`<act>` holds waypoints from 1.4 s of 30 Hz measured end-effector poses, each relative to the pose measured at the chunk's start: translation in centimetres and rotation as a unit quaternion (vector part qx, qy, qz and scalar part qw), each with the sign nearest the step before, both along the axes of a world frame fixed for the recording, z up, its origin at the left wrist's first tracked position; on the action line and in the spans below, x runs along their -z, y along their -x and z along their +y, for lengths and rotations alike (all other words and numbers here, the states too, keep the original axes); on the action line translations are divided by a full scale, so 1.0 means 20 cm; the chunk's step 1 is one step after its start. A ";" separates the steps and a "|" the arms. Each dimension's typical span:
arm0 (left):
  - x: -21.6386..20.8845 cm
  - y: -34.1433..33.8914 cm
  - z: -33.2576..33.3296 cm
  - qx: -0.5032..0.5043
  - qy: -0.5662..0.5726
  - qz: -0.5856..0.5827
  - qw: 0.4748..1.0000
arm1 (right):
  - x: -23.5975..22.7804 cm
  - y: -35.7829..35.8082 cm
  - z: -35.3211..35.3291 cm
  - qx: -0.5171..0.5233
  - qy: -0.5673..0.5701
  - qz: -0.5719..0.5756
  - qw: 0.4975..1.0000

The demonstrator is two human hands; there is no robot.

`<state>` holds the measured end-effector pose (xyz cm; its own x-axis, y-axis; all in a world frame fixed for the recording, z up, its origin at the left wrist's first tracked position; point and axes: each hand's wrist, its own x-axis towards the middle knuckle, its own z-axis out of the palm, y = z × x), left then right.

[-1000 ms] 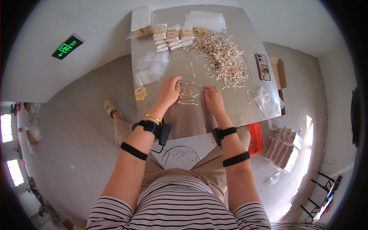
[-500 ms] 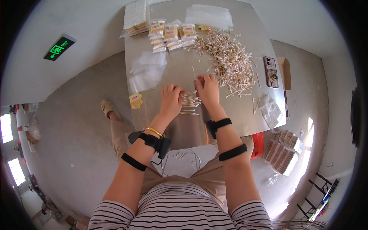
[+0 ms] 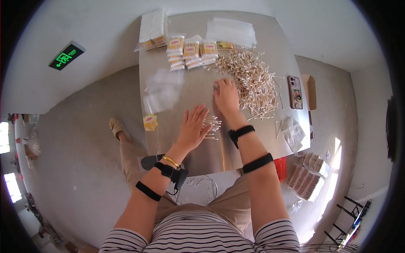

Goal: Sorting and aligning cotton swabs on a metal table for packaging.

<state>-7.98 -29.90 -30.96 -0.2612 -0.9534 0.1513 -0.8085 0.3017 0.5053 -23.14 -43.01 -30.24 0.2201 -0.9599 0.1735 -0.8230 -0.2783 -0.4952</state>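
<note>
My left hand [image 3: 195,129] lies open with fingers spread, against the left ends of a small row of cotton swabs [image 3: 214,124]. These swabs lie side by side on the metal table [image 3: 198,90], white tips pointing right. At the left edge of a large loose pile of cotton swabs [image 3: 255,80], my right hand [image 3: 227,98] is held with its fingers curled down and drawn together. Its fingertips are partly hidden and slightly blurred, so what they pinch cannot be made out.
Filled swab packets [image 3: 191,50] stand stacked at the back, beside a larger bagged bundle [image 3: 152,27]. Clear bags [image 3: 162,90] and yellow cards [image 3: 150,122] lie left. A phone [image 3: 295,92] and crumpled plastic [image 3: 293,134] lie right. Wrapped bundles [image 3: 306,177] sit on the floor.
My left hand has gone from curled to flat with spread fingers beside the row. The right hand has moved slightly away from the row, along the pile's edge. The whole view has shifted slightly.
</note>
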 end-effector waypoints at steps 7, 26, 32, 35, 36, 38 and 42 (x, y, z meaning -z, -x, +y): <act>-0.05 -0.05 0.17 -0.029 -0.059 0.081 0.995 | 0.00 -0.02 -0.37 -0.008 0.099 0.176 0.979; -0.04 -0.13 -0.05 -0.041 0.024 0.127 0.991 | -0.06 -0.03 0.24 -0.077 -0.065 -0.058 0.993; 0.04 -0.08 -0.32 -0.032 0.036 0.072 0.996 | -0.08 0.16 0.32 -0.001 -0.074 -0.113 0.991; 0.05 -0.06 -0.44 -0.021 0.064 0.051 0.996 | -0.06 0.19 0.35 0.002 -0.075 -0.114 0.991; 0.05 -0.06 -0.46 -0.019 0.042 0.064 0.997 | -0.05 0.19 0.36 -0.006 -0.065 -0.114 0.991; 0.04 -0.05 -0.48 -0.015 0.016 0.077 0.997 | -0.04 0.19 0.34 -0.017 -0.051 -0.119 0.991; 0.04 -0.10 -0.42 -0.130 0.032 0.089 0.987 | -0.01 0.07 0.20 -0.083 0.031 -0.098 0.991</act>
<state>-5.95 -38.35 -31.83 0.0277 -0.9715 0.2355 -0.7626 0.1318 0.6333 -24.55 -39.10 -30.08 0.3304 -0.8996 0.2855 -0.6537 -0.4363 -0.6183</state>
